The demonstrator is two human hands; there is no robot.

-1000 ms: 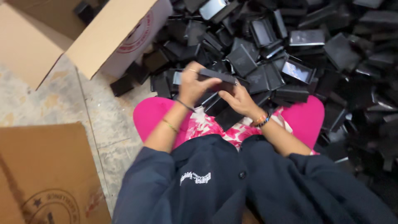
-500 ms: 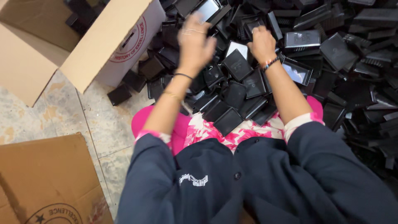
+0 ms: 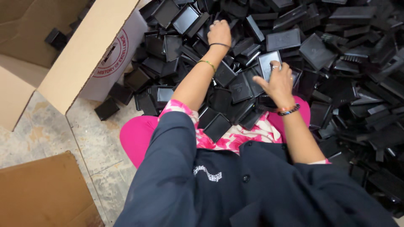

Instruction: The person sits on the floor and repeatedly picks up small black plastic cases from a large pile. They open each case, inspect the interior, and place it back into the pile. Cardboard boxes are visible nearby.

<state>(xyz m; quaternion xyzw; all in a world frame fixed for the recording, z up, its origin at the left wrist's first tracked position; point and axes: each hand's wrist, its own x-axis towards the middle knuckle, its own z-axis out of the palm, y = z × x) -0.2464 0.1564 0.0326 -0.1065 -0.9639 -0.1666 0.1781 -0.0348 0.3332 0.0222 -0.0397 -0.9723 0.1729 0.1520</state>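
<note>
Both hands moved deeper into black trays.

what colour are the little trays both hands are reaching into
Black, all of them, some glossy. The head view shows the pile of trays under the left hand and right hand.

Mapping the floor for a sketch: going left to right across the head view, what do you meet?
Flat cardboard sheet → open cardboard box → left hand → right hand → pile of black plastic cases.
</note>
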